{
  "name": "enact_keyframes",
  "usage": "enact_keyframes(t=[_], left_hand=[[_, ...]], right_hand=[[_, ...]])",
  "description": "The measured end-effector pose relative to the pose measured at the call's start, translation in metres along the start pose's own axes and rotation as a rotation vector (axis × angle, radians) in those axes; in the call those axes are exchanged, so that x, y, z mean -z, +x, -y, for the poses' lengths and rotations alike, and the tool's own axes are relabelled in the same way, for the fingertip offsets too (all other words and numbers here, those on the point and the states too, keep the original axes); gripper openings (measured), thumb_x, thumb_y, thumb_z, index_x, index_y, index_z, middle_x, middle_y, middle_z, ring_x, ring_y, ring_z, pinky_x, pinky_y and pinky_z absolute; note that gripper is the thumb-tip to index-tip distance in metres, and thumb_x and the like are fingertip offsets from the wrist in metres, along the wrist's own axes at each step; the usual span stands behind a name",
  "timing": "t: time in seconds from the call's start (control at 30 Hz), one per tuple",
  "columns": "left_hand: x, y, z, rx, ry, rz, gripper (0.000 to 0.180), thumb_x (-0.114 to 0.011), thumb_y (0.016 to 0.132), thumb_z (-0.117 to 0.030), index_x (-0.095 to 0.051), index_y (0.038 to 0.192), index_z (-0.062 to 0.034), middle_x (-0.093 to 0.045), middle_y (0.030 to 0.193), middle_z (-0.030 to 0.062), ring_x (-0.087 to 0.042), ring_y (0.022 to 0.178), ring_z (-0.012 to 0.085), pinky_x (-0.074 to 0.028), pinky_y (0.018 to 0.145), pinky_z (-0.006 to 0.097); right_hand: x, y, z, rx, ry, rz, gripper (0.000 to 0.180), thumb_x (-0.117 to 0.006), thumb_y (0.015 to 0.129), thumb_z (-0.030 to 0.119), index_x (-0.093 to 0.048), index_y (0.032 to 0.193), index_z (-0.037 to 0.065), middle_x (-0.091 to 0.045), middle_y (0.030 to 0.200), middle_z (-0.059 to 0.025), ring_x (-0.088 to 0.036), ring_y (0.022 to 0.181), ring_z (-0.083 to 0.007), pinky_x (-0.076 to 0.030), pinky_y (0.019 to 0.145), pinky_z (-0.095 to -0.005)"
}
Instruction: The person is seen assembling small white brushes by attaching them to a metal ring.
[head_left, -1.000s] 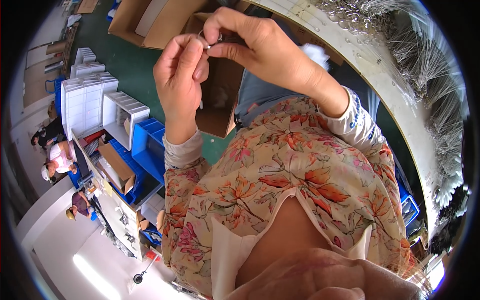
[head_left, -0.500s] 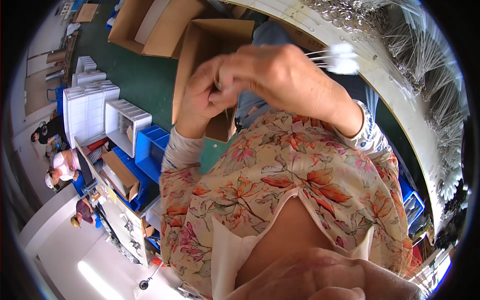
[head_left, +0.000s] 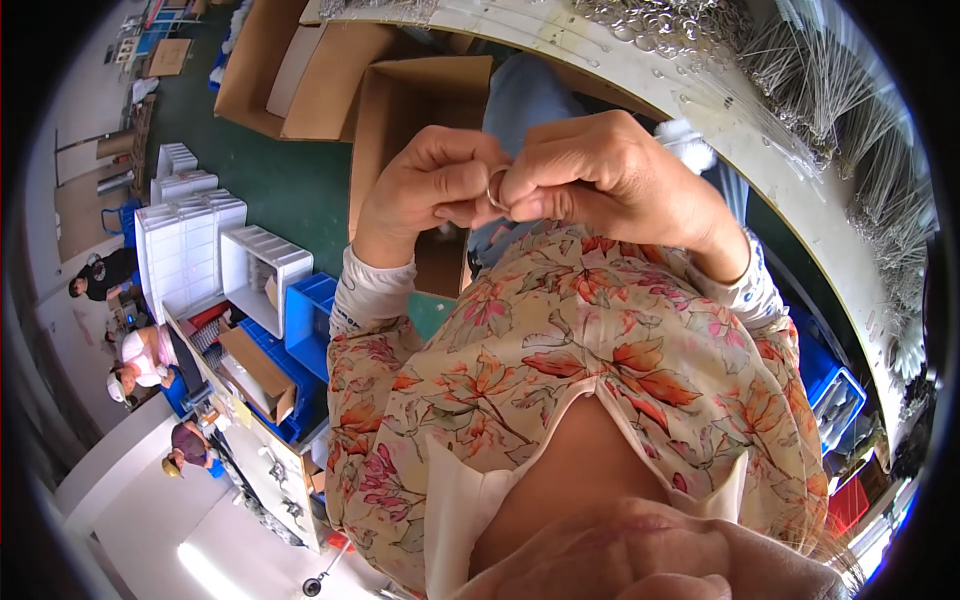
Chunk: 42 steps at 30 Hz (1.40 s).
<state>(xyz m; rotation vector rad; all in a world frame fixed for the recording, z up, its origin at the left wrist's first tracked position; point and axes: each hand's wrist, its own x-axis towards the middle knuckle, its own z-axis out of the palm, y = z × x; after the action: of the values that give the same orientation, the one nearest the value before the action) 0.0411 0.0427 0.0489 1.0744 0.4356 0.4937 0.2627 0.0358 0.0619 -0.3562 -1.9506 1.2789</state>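
My blouse point(head_left: 600, 370) is cream with a floral print: orange and rust leaves, pink blossoms, thin green stems. Its cuffs point(head_left: 365, 300) are plain pale grey-white. The small ring point(head_left: 494, 188) between my hands is a dull silver-grey. Behind it stands a brown cardboard box point(head_left: 420, 110), with more brown cardboard beside it on the dark green floor point(head_left: 290, 190). To my left sit white plastic crates point(head_left: 190, 250) and bright blue bins point(head_left: 310, 320). The worktop point(head_left: 790, 190) is off-white along its edge, strewn with silvery wire pieces point(head_left: 850, 90). At my far right I see another blue bin point(head_left: 830, 390) and a red one point(head_left: 848, 505).
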Motion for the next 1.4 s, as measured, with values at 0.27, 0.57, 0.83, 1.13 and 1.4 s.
enact_keyframes(t=[0.27, 0.57, 0.83, 1.13, 1.4], left_hand=[[-0.006, 0.080, 0.021, -0.540, 1.385, -0.081, 0.015, -0.064, 0.081, -0.022, -0.063, 0.079, -0.0066, -0.057, 0.073, 0.0050, -0.056, 0.065, 0.0235, -0.046, 0.058, 0.033], [0.106, 0.169, 0.056, -0.800, 1.520, -0.151, 0.016, -0.069, 0.077, -0.024, -0.068, 0.088, -0.0122, -0.062, 0.084, 0.0013, -0.057, 0.080, 0.0206, -0.046, 0.074, 0.032], [0.062, 0.124, 0.067, -0.919, 1.235, -0.570, 0.009, -0.061, 0.085, -0.011, -0.064, 0.090, -0.0036, -0.064, 0.087, 0.0078, -0.058, 0.079, 0.0208, -0.046, 0.073, 0.032], [-0.047, 0.033, 0.052, -0.106, -0.807, -0.710, 0.043, -0.035, 0.098, -0.035, -0.052, 0.107, 0.0032, -0.056, 0.093, 0.0071, -0.054, 0.079, 0.0154, -0.046, 0.077, 0.031], [0.086, -0.065, 0.143, -0.644, -1.387, -0.667, 0.013, -0.044, 0.095, -0.013, -0.053, 0.101, -0.0045, -0.049, 0.074, 0.0005, -0.034, 0.054, 0.0065, -0.031, 0.049, 0.021]], right_hand=[[0.031, -0.032, -0.005, -0.122, -0.855, -0.668, 0.009, -0.059, 0.085, 0.012, -0.058, 0.082, 0.004, -0.057, 0.070, -0.0089, -0.060, 0.058, -0.0225, -0.047, 0.051, -0.0316], [0.035, -0.063, 0.018, -0.192, 0.063, -0.725, 0.039, -0.043, 0.097, 0.029, -0.052, 0.073, 0.001, -0.053, 0.071, -0.0065, -0.045, 0.060, -0.0091, -0.037, 0.058, -0.0228], [0.031, -0.044, -0.002, -0.023, 0.118, -0.753, 0.035, -0.042, 0.097, 0.020, -0.044, 0.066, 0.004, -0.049, 0.065, -0.0046, -0.044, 0.059, -0.0116, -0.033, 0.055, -0.0232], [-0.049, 0.019, -0.061, 0.343, -0.118, 0.048, 0.017, -0.066, 0.074, 0.013, -0.056, 0.066, 0.001, -0.060, 0.078, -0.0104, -0.058, 0.071, -0.0294, -0.048, 0.063, -0.0382], [-0.070, 0.010, -0.078, -0.038, -0.403, 0.067, 0.020, -0.068, 0.070, 0.009, -0.064, 0.089, 0.006, -0.059, 0.099, -0.0099, -0.056, 0.094, -0.0279, -0.047, 0.082, -0.0381]])
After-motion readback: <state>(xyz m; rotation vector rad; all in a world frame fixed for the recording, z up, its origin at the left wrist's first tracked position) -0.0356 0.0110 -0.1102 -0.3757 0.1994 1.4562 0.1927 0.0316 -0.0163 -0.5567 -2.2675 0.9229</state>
